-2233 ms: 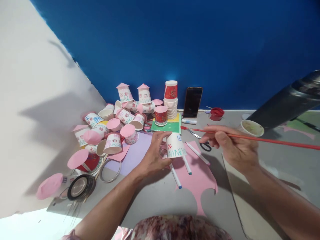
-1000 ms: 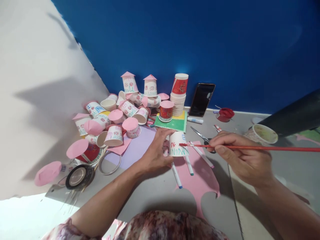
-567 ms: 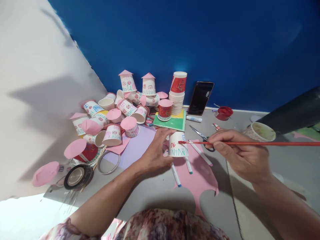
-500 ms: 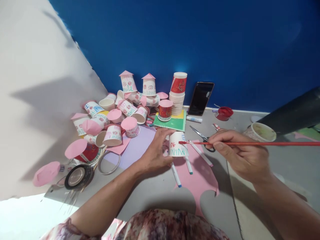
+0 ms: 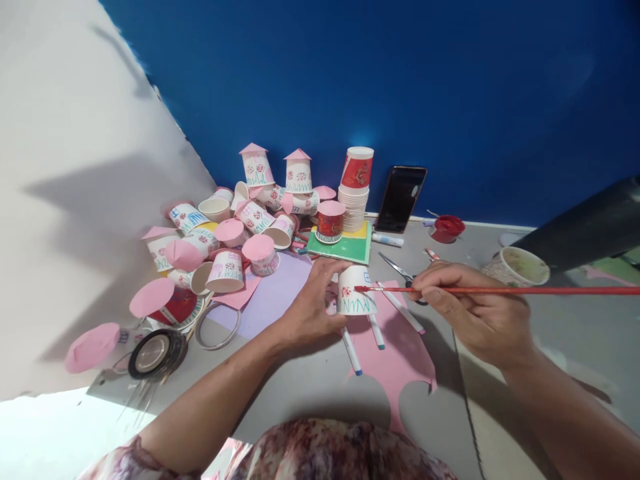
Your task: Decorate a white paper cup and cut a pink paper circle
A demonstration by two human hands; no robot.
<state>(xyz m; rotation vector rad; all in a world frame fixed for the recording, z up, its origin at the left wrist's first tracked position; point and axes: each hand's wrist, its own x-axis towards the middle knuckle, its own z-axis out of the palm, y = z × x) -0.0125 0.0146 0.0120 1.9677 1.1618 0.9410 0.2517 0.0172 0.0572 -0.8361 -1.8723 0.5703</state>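
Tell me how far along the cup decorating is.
Done: a pile of decorated, pink-topped cups by the wall. In hand: the left hand steadies an upturned cup with drawn grass while the right hand puts a red paintbrush tip to its side. Left: it has no pink top; a stack of plain cups waits.

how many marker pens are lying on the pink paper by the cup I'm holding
3 show. One marker lies at the sheet's left edge, below the cup; a second is just right of it; a third angles toward the right hand. Others may be hidden behind the cup or left hand.
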